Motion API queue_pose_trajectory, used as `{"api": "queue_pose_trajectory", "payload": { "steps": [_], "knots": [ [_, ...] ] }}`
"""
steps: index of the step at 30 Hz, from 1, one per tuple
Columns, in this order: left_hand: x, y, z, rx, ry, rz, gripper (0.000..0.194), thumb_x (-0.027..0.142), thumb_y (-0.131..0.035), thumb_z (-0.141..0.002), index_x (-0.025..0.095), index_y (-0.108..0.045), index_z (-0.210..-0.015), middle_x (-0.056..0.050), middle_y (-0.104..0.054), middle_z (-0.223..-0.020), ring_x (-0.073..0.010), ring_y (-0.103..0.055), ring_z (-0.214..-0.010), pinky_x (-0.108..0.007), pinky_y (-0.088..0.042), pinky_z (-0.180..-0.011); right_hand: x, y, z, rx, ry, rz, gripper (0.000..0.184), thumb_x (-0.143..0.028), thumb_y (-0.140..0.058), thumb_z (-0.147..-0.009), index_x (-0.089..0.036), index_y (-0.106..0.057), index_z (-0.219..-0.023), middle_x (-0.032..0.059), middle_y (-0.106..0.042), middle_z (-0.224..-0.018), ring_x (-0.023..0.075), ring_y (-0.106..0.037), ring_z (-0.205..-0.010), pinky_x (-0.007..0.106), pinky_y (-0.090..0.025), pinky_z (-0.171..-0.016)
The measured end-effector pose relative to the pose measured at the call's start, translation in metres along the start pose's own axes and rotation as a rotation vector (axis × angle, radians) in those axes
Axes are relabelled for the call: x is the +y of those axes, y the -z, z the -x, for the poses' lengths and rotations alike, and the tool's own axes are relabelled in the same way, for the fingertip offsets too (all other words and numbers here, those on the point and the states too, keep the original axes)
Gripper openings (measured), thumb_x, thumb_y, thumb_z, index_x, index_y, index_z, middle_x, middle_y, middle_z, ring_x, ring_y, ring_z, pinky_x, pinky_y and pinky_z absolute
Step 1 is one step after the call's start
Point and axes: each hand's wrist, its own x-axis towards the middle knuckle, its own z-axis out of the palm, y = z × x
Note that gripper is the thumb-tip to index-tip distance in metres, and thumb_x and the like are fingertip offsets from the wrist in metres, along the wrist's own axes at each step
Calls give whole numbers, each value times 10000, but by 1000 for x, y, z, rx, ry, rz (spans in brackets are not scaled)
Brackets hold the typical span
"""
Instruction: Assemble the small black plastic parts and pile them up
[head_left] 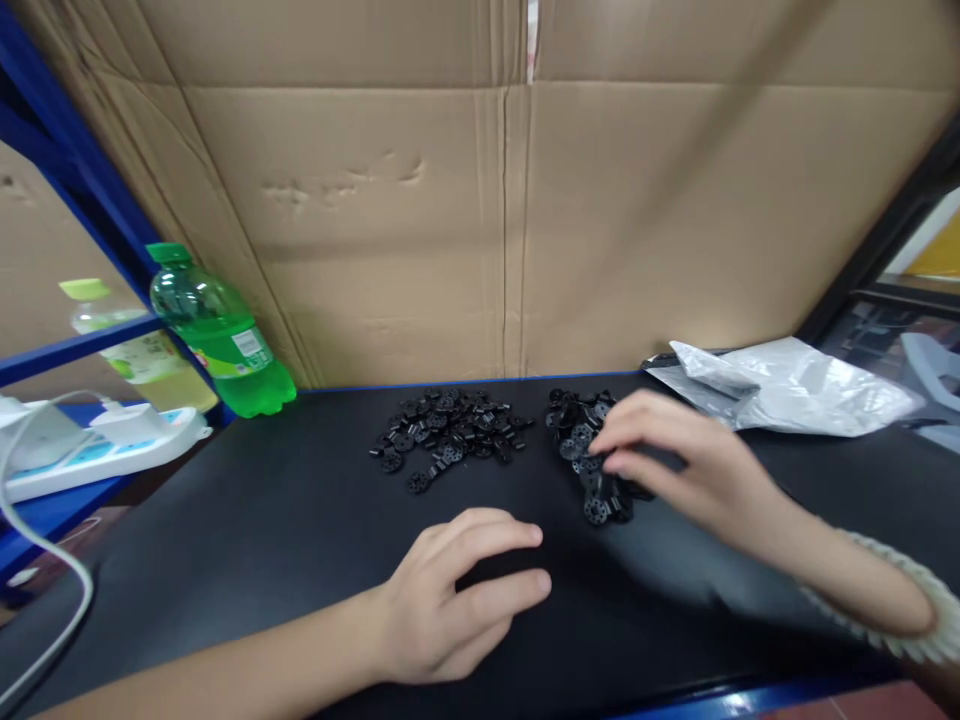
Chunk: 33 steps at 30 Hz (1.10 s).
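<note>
My right hand (679,450) reaches over the right-hand pile of small black plastic parts (589,440). Its thumb and forefinger are pinched close together at the parts, apparently on one of them; slight blur hides the exact contact. Below and to the left, my left hand (465,595) rests low over the black tabletop (300,560), fingers and thumb apart, holding nothing. Another pile of the same black parts (450,430), with round perforated discs and short arms, lies left of the first.
A crumpled silver-white plastic bag (802,385) lies at the right back. Cardboard (360,240) walls the rear. On the left are a green soda bottle (225,345), a paler bottle (142,360), a blue frame (82,150), and a white power strip (112,455) with a cable (75,570).
</note>
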Motion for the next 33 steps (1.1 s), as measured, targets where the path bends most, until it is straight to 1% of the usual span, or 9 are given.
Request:
{"api": "queue_pose_trajectory", "payload": {
  "steps": [2, 5, 9, 13, 15, 22, 27, 30, 33],
  "knots": [
    [-1, -4, -1, -56, 23, -10, 507, -12, -560, -783, 190, -534, -1247, -159, -626, -1186, -251, -632, -1022, -356, -570, -828, 16, 22, -8, 132, -57, 143, 106, -294, -611, -922, -232, -697, -915, 68, -679, -925, 231, -632, -878, 374, -490, -778],
    [0, -7, -4, -109, 56, -21, 422, 10, -548, -830, 184, -544, -1214, -148, -638, -1153, -229, -649, -966, -315, -570, -778, 46, 40, -24, 113, -159, 182, 181, -364, -574, -925, -226, -685, -963, 98, -689, -1017, 268, -640, -955, 425, -495, -836],
    [1, -8, -8, -101, 51, -42, 343, 24, -548, -852, 151, -558, -1171, -150, -654, -1114, -223, -655, -941, -321, -567, -797, 77, 40, -45, 27, -173, 165, 203, -360, -565, -908, -225, -709, -953, 95, -731, -983, 252, -685, -863, 422, -537, -827],
    [1, -9, -7, -92, 48, -78, 315, 21, -539, -853, 137, -564, -1145, -140, -670, -1074, -215, -656, -924, -308, -565, -785, 88, 35, -50, -115, -152, 139, 186, -333, -631, -913, -181, -700, -995, 59, -736, -988, 210, -694, -874, 405, -554, -826],
    [1, -9, -7, -89, 51, -94, 303, 24, -531, -854, 135, -564, -1133, -133, -674, -1057, -207, -656, -917, -299, -564, -787, 90, 32, -45, -122, -147, 127, 221, -327, -620, -940, -165, -669, -1082, 64, -711, -1075, 207, -681, -948, 429, -546, -867],
    [-2, -12, -7, -126, 75, -152, 212, 63, -493, -879, 140, -587, -1053, -103, -699, -969, -191, -642, -853, -290, -551, -760, 107, 12, -26, 79, -195, 100, 223, -333, -571, -973, -185, -642, -1125, 77, -663, -1166, 209, -656, -986, 424, -552, -865],
    [-7, -12, -6, -293, 69, -255, 213, 112, -447, -904, 152, -640, -987, -82, -719, -871, -190, -639, -772, -279, -524, -679, 122, 7, -23, 251, -220, 117, 244, -323, -590, -963, -168, -628, -1147, 77, -656, -1165, 216, -656, -987, 429, -554, -853],
    [-14, 0, -13, -430, 131, -355, 232, 160, -441, -914, 157, -670, -951, -83, -710, -817, -214, -649, -765, -296, -512, -653, 129, 11, -20, 332, -234, 123, 238, -325, -594, -961, -159, -632, -1127, 70, -668, -1124, 207, -666, -949, 417, -561, -830],
    [-26, 24, -21, -518, 317, -477, 192, 199, -482, -922, 155, -669, -918, -89, -696, -829, -239, -661, -805, -335, -526, -700, 133, 15, -17, 405, -249, 126, 214, -331, -593, -962, -154, -648, -1069, 57, -684, -1058, 192, -671, -904, 400, -562, -810]
  ]
}}
